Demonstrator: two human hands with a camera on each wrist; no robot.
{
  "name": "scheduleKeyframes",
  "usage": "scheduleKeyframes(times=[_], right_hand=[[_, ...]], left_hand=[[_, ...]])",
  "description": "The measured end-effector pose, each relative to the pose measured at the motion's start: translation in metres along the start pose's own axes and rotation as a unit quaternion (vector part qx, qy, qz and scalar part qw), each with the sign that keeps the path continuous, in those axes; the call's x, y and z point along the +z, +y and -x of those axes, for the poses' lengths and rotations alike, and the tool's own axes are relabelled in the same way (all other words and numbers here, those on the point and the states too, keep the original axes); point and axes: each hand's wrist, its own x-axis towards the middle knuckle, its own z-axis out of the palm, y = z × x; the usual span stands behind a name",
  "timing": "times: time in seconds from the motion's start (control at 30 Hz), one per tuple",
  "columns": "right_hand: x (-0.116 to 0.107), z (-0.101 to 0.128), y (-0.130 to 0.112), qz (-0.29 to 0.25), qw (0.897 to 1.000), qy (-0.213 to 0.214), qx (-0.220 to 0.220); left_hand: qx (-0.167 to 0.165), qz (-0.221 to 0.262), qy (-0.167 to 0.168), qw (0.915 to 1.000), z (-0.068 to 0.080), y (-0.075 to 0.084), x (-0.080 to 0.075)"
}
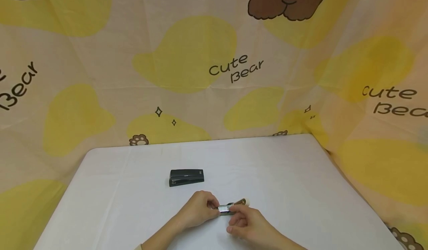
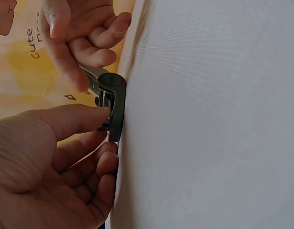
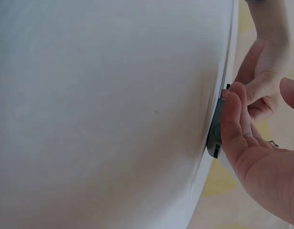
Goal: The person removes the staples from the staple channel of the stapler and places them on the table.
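On the white table lies a small stapler [image 1: 224, 208] with its top arm swung up, baring the metal staple channel. Its dark green base [image 2: 119, 107] rests along the tabletop in the left wrist view. My left hand [image 1: 198, 211] pinches the stapler's left end between thumb and fingers. The index finger of my right hand [image 1: 252, 224] touches the stapler near the channel, while the thumb stays apart from it. Seen from the right wrist, the right fingers [image 3: 235, 126] are fairly straight and partly cover the stapler. Whether staples fill the channel cannot be made out.
Beyond the left hand a larger black stapler [image 1: 186, 177] lies closed on the white table [image 1: 140, 190]. A patterned cloth [image 1: 187, 57] with yellow patches and bear drawings hangs behind the table and along its sides.
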Motion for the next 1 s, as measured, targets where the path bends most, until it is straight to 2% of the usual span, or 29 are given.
scheduleKeyframes(times=[0.17,0.27,0.57,0.83,1.0], right_hand=[[0.004,-0.002,-0.001,0.046,0.999,0.004,0.005],[0.005,-0.005,-0.001,0.053,0.999,0.000,0.007],[0.003,-0.009,-0.002,0.001,0.999,-0.019,0.043],[0.009,-0.012,-0.003,-0.047,0.998,-0.003,0.048],[0.011,-0.014,-0.004,-0.122,0.990,0.005,0.067]], left_hand=[[-0.001,0.000,0.001,1.0000,0.000,0.000,0.000],[-0.002,0.000,0.002,1.0000,0.001,0.000,0.000],[0.007,0.002,0.006,1.0000,0.002,0.000,0.000],[0.010,-0.003,0.008,0.9999,0.000,-0.002,0.000],[0.006,-0.001,0.005,1.0000,0.000,-0.002,0.000]])
